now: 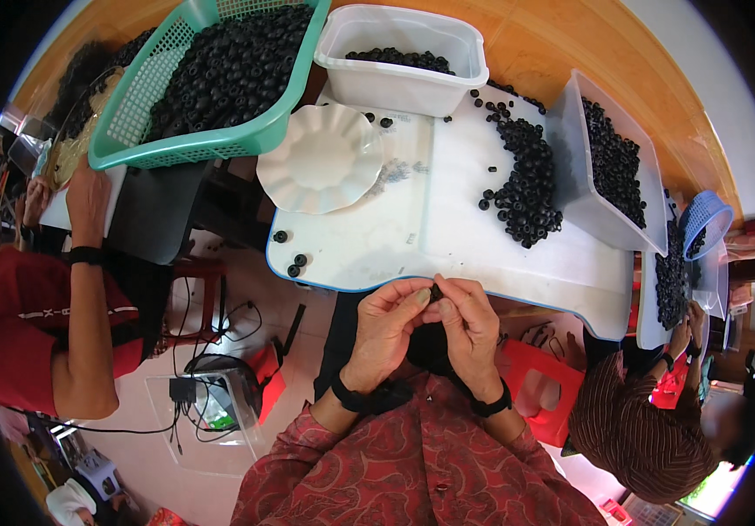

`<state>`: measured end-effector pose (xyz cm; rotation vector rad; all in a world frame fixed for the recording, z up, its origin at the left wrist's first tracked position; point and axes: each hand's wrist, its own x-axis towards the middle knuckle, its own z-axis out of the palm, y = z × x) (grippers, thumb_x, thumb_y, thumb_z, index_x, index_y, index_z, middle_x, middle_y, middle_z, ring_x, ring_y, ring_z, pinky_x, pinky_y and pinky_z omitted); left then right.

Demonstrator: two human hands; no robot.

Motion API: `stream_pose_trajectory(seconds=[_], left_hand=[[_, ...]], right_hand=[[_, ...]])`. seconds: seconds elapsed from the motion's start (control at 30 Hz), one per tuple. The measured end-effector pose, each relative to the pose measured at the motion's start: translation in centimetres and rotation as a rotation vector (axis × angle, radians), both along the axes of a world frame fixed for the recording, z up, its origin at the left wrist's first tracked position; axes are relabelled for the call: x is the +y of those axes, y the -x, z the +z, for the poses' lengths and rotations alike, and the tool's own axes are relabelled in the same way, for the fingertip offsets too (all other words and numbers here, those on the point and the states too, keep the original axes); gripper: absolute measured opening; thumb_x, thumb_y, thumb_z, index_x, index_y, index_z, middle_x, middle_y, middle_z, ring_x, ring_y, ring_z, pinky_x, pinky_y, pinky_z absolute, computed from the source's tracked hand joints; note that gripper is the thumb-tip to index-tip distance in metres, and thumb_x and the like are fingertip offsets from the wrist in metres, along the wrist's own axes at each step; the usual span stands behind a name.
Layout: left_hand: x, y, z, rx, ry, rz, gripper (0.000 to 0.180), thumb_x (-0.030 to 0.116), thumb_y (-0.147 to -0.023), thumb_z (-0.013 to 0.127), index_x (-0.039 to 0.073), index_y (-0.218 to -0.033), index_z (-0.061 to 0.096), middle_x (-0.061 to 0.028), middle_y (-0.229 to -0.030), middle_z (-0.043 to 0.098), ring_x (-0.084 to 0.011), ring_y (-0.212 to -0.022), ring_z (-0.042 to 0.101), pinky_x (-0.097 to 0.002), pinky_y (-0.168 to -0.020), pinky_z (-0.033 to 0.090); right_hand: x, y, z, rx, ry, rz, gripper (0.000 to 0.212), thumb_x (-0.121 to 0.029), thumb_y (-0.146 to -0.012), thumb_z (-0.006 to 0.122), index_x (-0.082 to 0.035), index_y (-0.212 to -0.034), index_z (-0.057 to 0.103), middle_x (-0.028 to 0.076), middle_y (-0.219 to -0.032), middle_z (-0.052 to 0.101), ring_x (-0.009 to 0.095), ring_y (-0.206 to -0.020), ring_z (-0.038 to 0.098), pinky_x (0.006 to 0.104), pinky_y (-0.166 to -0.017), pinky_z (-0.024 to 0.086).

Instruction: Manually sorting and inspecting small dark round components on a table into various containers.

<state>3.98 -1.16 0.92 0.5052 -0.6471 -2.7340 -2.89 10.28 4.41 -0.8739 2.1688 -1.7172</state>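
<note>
My left hand [381, 331] and my right hand [474, 337] meet at the near edge of the white table [368, 250]. Between their pinched fingertips is a small black ring-shaped part [435, 294], partly hidden by the fingers. A loose pile of similar black parts [526, 188] lies on the table's right half. Left of it stands a white scalloped plate [320, 158] with nothing on it. A few loose black parts [299, 259] rest by the table's left front corner.
Behind the plate are a green basket [255, 138] and a white tub [399, 92], both holding black parts. Another tub [574, 180] tilts at the right. Co-workers sit on either side, one with an arm [86, 289] at the green basket. Cables [189, 386] trail at lower left.
</note>
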Motion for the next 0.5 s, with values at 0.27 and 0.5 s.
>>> stream_pose_trajectory(seconds=[0.27, 0.5], left_hand=[[-0.02, -0.13, -0.22, 0.116, -0.022, -0.058, 0.018, 0.007, -0.098, 0.056, 0.000, -0.112, 0.064, -0.0098, -0.108, 0.066, -0.0160, -0.095, 0.064, -0.0317, -0.082, 0.054], [0.11, -0.43, -0.79, 0.220, -0.139, -0.102, 0.019, 0.009, -0.098, 0.057, 0.001, -0.113, 0.063, -0.0089, -0.107, 0.065, -0.0163, -0.096, 0.063, -0.0307, -0.081, 0.053]], right_hand=[[0.21, 0.28, 0.24, -0.027, 0.096, -0.044, 0.018, 0.003, -0.089, 0.066, 0.002, -0.106, 0.067, 0.008, -0.109, 0.058, 0.014, -0.093, 0.062, 0.0239, -0.081, 0.051], [0.58, -0.50, 0.60, -0.182, 0.281, -0.061, 0.016, 0.005, -0.087, 0.067, 0.001, -0.103, 0.066, 0.008, -0.109, 0.059, 0.015, -0.098, 0.060, 0.0266, -0.083, 0.049]])
